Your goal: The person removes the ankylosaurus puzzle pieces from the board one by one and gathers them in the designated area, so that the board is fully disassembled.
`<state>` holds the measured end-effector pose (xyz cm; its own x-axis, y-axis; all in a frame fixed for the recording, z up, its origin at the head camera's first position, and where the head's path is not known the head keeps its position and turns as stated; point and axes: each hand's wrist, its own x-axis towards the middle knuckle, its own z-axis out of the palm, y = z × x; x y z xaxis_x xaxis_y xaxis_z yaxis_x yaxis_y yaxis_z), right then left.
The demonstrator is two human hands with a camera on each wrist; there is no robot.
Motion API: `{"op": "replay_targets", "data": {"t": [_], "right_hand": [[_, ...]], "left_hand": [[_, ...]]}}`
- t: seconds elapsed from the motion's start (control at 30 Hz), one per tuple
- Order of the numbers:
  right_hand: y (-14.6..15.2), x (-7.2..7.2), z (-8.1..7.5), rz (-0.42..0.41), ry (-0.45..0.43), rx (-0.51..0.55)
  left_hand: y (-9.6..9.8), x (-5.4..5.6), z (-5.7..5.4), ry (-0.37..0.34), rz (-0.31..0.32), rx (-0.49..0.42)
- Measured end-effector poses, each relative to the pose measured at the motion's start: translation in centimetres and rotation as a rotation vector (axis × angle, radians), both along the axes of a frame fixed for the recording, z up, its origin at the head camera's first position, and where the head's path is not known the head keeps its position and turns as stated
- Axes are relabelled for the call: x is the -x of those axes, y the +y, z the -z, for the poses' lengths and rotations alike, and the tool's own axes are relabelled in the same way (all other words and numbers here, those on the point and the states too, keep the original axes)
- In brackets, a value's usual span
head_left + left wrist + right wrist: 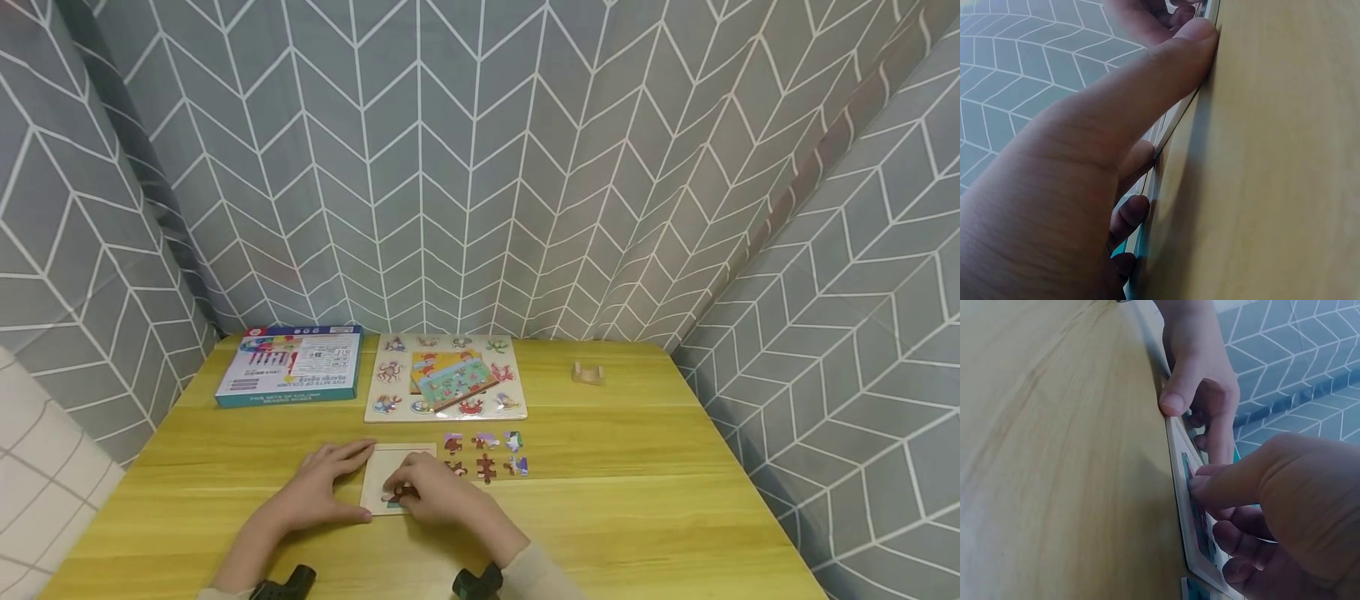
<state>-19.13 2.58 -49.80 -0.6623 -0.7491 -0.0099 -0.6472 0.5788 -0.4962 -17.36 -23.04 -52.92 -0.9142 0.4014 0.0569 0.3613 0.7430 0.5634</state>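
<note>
A small square wooden puzzle tray [377, 482] with a pale raised border lies near the front of the table. My left hand [317, 493] braces its left side, thumb at the near corner and index finger stretched to the far corner. Over the tray, my right hand [433, 490] has thumb and fingers curled together at a dark brown jigsaw piece [403, 492], mostly hidden by the fingers. Coloured pieces [1202, 532] show inside the border in the right wrist view, the right thumb pressing at their near end.
Several loose jigsaw pieces [486, 468] lie in two rows right of the tray. Behind are a sea-animal board [382, 400] with two small picture boards on top, and a blue-edged box [300, 367]. A small wooden holder [587, 373] stands back right, before a grey patterned curtain [480, 167].
</note>
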Motion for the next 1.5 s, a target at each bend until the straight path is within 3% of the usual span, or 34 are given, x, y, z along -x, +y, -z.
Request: {"op": "replay_targets", "data": {"t": [0.57,0.83,1.27,1.5], "right_hand": [[0.3,0.0,0.0,0.004,-0.048,0.024],[0.6,0.0,0.1,0.006,-0.014,0.007],[1.5,0.3,0.4,-0.002,-0.096,0.054],[1.5,0.4,0.3,-0.015,-0.071,0.026]], "left_hand": [[0.1,0.1,-0.1,0.004,-0.001,0.001],[0.1,0.0,-0.1,-0.002,-0.003,0.003],[0.2,0.1,-0.1,-0.018,-0.007,0.004],[0.2,0.1,-0.1,-0.019,-0.005,0.002]]}}
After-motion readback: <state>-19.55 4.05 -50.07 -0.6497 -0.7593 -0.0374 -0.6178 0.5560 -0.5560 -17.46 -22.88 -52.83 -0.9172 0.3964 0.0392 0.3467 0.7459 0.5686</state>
